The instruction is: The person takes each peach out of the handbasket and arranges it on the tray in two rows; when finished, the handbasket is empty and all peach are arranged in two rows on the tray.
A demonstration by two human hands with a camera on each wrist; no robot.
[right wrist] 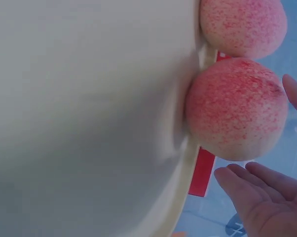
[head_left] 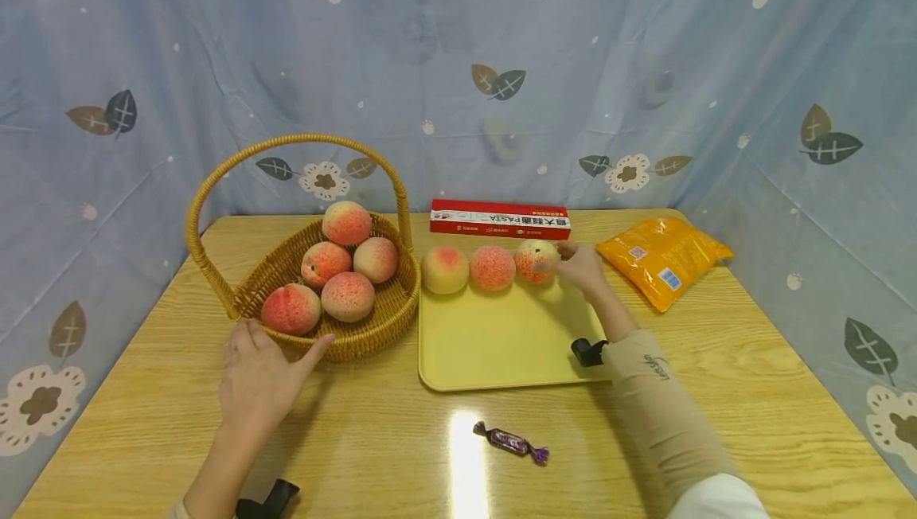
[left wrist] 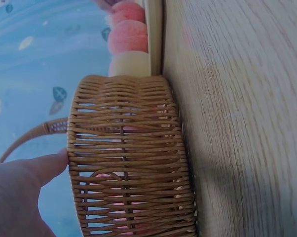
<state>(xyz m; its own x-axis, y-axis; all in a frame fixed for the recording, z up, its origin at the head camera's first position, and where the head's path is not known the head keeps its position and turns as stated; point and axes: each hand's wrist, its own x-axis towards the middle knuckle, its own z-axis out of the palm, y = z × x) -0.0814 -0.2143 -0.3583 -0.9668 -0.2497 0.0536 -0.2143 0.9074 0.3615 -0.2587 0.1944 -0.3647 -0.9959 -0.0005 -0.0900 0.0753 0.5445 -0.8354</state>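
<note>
Wooden table (head_left: pixel 372 439): your left hand (head_left: pixel 254 376), spread, at the basket (head_left: pixel 380 336) rim; your right hand (head_left: pixel 582 267), spread, around the rightmost peach (head_left: pixel 531 259).

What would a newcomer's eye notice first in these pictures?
The golden wicker basket at left, holding five round pink-and-cream peaches, stands out first. Beside it, three similar peaches line the far edge of the yellow rectangular tray. At right lies a glossy orange packet.

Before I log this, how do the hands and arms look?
Left hand and right hand are bare. The right arm wears a beige sleeve with dark lettering, then white fabric; a beige edge shows on the left arm. Black pieces sit near both wrists.
</note>
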